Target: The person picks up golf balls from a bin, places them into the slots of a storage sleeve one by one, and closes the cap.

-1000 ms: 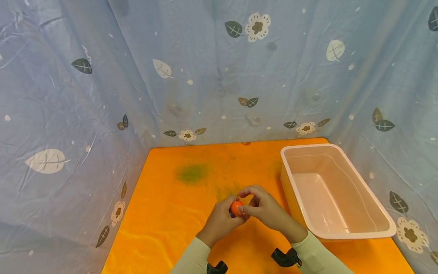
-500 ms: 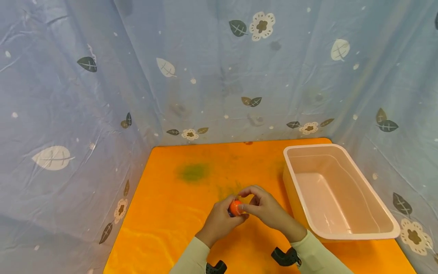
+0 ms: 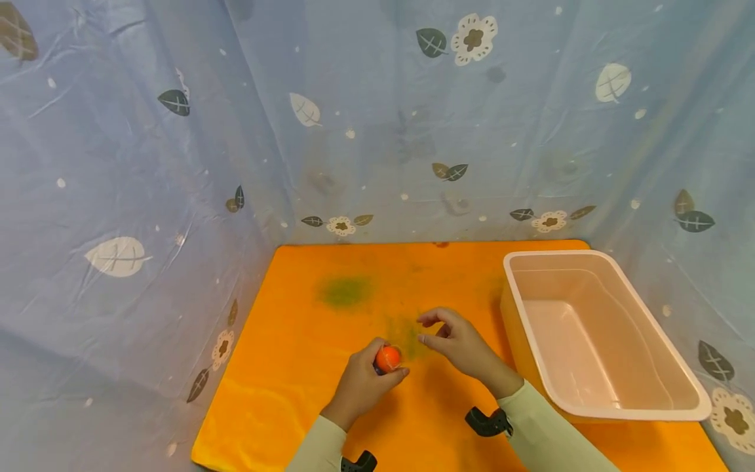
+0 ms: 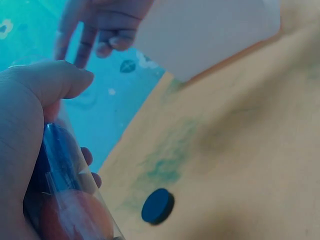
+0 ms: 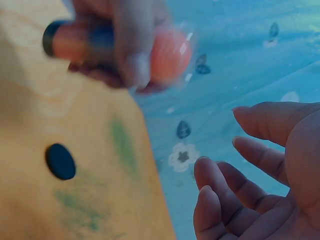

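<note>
My left hand (image 3: pixel 361 383) grips a clear tube (image 4: pixel 60 165) with an orange ball (image 3: pixel 388 359) showing at its upper end. Inside the tube, a dark blue piece (image 4: pixel 59 145) and another rounded orange piece (image 4: pixel 75 217) show through the wall. A black cap (image 5: pixel 49 39) covers the tube's other end in the right wrist view. Apart from the tube, my right hand (image 3: pixel 463 345) holds nothing; its fingers (image 5: pixel 212 175) are loosely bent. A flat black disc (image 4: pixel 158 206) shows against the orange table in both wrist views; I cannot make it out in the head view.
A pale pink plastic tub (image 3: pixel 519 314) stands on the right side of the orange table (image 3: pixel 295 341), with nothing visible inside. Blue patterned curtains (image 3: pixel 377 131) close off the back and both sides. Green smudges (image 3: pixel 345 290) mark the tabletop.
My hands have parted: the right has come away from the tube's upper end, and the left has shifted left with the tube. The head view has turned slightly left.
</note>
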### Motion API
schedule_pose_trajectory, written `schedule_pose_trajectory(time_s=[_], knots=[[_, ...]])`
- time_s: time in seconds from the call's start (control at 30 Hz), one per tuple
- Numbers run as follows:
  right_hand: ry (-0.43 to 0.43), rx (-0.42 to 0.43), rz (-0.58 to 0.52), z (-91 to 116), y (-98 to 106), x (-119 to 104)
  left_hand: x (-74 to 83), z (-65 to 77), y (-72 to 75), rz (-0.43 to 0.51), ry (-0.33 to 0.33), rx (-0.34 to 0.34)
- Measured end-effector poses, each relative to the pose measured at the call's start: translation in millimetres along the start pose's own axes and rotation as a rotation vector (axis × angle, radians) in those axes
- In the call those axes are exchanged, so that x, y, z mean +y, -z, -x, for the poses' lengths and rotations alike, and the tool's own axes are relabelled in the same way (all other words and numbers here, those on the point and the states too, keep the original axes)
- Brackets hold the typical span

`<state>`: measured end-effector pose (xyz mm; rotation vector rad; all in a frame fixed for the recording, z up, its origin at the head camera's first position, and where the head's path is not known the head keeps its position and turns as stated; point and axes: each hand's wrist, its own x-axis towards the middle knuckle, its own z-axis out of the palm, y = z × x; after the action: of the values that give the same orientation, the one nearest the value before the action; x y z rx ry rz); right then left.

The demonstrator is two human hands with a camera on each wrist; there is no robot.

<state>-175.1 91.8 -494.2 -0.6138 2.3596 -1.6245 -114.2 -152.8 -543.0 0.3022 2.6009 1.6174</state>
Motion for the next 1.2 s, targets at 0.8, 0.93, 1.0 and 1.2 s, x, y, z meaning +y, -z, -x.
schedule_pose_trajectory(time_s=[0.8, 0.93, 1.0, 1.2], knots=[[-0.105, -0.087, 0.220, -53, -85, 75, -12.2, 17.5, 18.6, 0.011, 0.062, 0.049], [-0.113, -0.091, 0.311, -54, -97, 78, -11.7, 18.1, 19.5, 0.004, 0.067, 0.057], [-0.109, -0.095, 0.347, -52, -101, 78, -11.4, 18.1, 19.9, 0.004, 0.070, 0.059], [-0.127, -0.088, 0.404, -51, -111, 78, -12.0, 18.7, 20.0, -0.005, 0.074, 0.067]])
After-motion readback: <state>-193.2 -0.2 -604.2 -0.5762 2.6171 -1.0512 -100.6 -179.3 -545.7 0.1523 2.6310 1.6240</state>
